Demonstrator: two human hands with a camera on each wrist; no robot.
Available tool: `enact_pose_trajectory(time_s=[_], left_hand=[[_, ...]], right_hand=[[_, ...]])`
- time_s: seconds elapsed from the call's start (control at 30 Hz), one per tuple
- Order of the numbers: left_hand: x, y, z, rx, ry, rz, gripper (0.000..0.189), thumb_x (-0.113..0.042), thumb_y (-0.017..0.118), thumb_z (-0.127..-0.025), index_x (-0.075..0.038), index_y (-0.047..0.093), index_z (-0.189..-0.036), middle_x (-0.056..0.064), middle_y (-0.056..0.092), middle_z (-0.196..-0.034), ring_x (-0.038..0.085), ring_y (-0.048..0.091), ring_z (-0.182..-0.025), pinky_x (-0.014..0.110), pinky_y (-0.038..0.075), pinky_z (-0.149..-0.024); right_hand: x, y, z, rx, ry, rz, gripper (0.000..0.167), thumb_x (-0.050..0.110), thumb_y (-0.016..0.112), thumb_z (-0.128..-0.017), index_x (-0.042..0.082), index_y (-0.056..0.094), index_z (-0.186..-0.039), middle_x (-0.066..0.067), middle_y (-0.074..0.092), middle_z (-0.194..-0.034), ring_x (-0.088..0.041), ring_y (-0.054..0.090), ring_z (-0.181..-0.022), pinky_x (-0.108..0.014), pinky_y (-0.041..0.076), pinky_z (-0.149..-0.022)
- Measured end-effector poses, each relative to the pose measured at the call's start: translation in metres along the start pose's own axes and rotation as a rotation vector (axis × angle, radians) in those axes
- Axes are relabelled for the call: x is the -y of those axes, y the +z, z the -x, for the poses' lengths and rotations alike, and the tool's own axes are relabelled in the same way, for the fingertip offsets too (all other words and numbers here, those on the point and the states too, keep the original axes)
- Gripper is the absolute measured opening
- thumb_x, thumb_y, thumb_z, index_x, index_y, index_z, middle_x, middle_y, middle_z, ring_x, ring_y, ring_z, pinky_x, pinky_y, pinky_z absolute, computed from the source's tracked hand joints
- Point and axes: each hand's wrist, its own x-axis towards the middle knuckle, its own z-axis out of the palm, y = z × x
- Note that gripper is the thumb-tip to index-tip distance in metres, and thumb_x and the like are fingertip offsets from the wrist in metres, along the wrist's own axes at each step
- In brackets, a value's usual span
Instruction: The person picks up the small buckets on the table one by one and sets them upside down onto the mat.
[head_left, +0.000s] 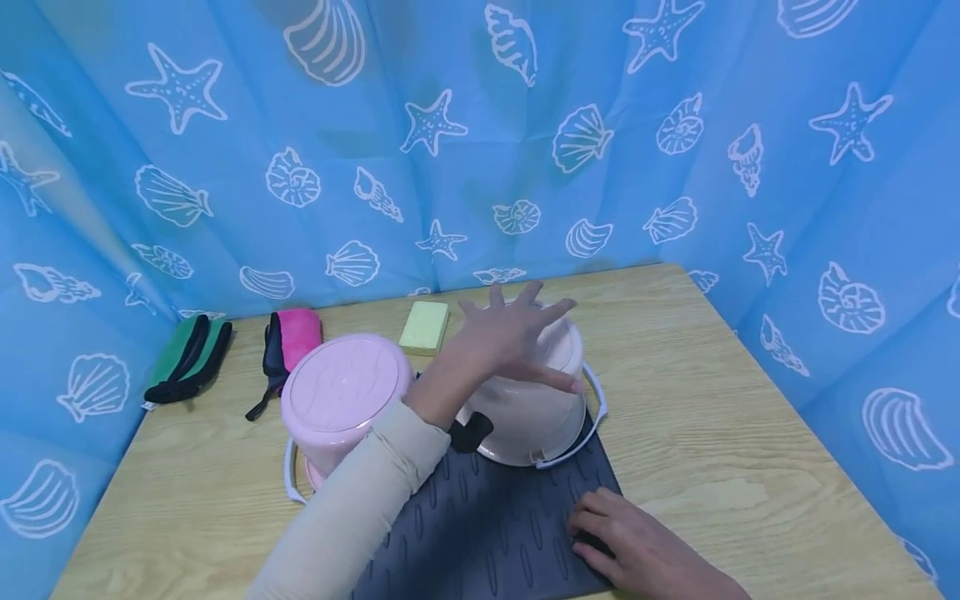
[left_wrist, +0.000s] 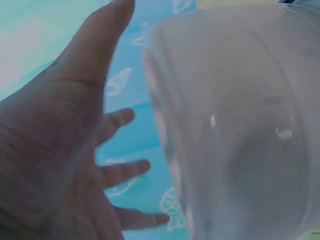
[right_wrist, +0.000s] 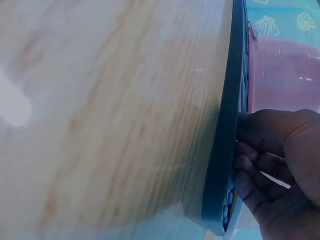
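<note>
My left hand (head_left: pixel 513 337) is spread wide, palm down, over the upturned base of a whitish bucket (head_left: pixel 528 417). In the left wrist view a gap shows between the fingers (left_wrist: pixel 132 172) and the bucket's base. My right hand (head_left: pixel 626 542) rests its fingertips on the right part of a dark ribbed mat (head_left: pixel 487 533), fingers loosely bent, holding nothing. Both the whitish bucket and a pink bucket (head_left: pixel 345 383) stand upside down, partly on the mat. The left forearm hides part of the pink bucket.
A green and black pouch-like item (head_left: pixel 187 358) and a pink and black one (head_left: pixel 296 342) lie at the back left of the wooden table (head_left: pixel 720 400). A pale yellow sponge-like block (head_left: pixel 424 327) lies behind the buckets. A blue shell-patterned curtain (head_left: pixel 480 192) surrounds the table's back and sides.
</note>
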Motion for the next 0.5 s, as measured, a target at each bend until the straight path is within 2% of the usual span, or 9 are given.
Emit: enact_pose_trajectory(time_s=[0.07,0.1,0.17,0.23,0.3,0.37,0.5], left_hand=[[0.005,-0.002,0.009,-0.095,0.046,0.03,0.097,-0.082,0.058,-0.078,-0.04,0.024,-0.159,0.002,0.022,-0.164,0.045,0.023,-0.146,0.074,0.028,-0.102],[0.008,-0.003,0.015,-0.159,0.07,0.051,0.091,-0.078,0.058,-0.082,-0.037,0.029,-0.158,0.001,0.029,-0.162,0.04,0.033,-0.142,0.069,0.035,-0.102],[0.013,-0.004,0.028,-0.302,0.112,0.102,0.074,-0.064,0.061,-0.09,-0.03,0.041,-0.153,0.0,0.043,-0.154,0.03,0.048,-0.133,0.056,0.044,-0.099],[0.02,-0.003,0.045,-0.462,0.14,0.146,0.055,-0.048,0.062,-0.095,-0.022,0.055,-0.144,0.0,0.057,-0.141,0.023,0.06,-0.118,0.044,0.052,-0.089],[0.028,-0.001,0.064,-0.602,0.137,0.196,0.041,-0.035,0.063,-0.096,-0.018,0.064,-0.134,-0.002,0.066,-0.127,0.019,0.065,-0.106,0.037,0.053,-0.08],[0.037,0.003,0.084,-0.716,0.12,0.256,0.03,-0.026,0.062,-0.096,-0.016,0.07,-0.123,-0.003,0.07,-0.115,0.017,0.065,-0.101,0.035,0.053,-0.079],[0.053,0.014,0.12,-0.872,0.069,0.355,0.02,-0.017,0.064,-0.094,-0.013,0.074,-0.111,-0.004,0.071,-0.102,0.014,0.064,-0.092,0.033,0.053,-0.077]], right_hand=[[-0.001,0.0,0.0,-0.02,-0.01,-0.005,0.01,0.018,0.072,-0.093,0.02,0.072,-0.104,0.015,0.056,-0.098,0.0,0.049,-0.086,-0.021,0.047,-0.071],[-0.001,-0.001,-0.001,-0.035,-0.011,-0.007,0.01,0.017,0.072,-0.093,0.02,0.073,-0.103,0.015,0.056,-0.098,0.0,0.049,-0.086,-0.021,0.047,-0.071],[-0.002,-0.002,-0.001,-0.068,-0.002,-0.006,0.01,0.016,0.073,-0.092,0.022,0.073,-0.101,0.016,0.056,-0.098,0.0,0.052,-0.086,-0.021,0.049,-0.071],[-0.003,-0.004,-0.001,-0.095,0.017,-0.002,0.011,0.014,0.074,-0.091,0.023,0.074,-0.097,0.017,0.056,-0.097,0.0,0.054,-0.085,-0.021,0.05,-0.07],[-0.005,-0.008,-0.002,-0.118,0.043,-0.001,0.012,0.013,0.075,-0.09,0.023,0.074,-0.095,0.017,0.057,-0.096,0.0,0.055,-0.084,-0.021,0.05,-0.069],[-0.008,-0.011,-0.002,-0.141,0.068,0.012,0.013,0.012,0.076,-0.088,0.023,0.074,-0.093,0.018,0.057,-0.095,0.0,0.056,-0.084,-0.021,0.051,-0.069],[-0.019,-0.021,-0.001,-0.196,0.106,0.061,0.014,0.01,0.078,-0.086,0.022,0.074,-0.091,0.019,0.058,-0.094,0.001,0.056,-0.082,-0.021,0.051,-0.067]])
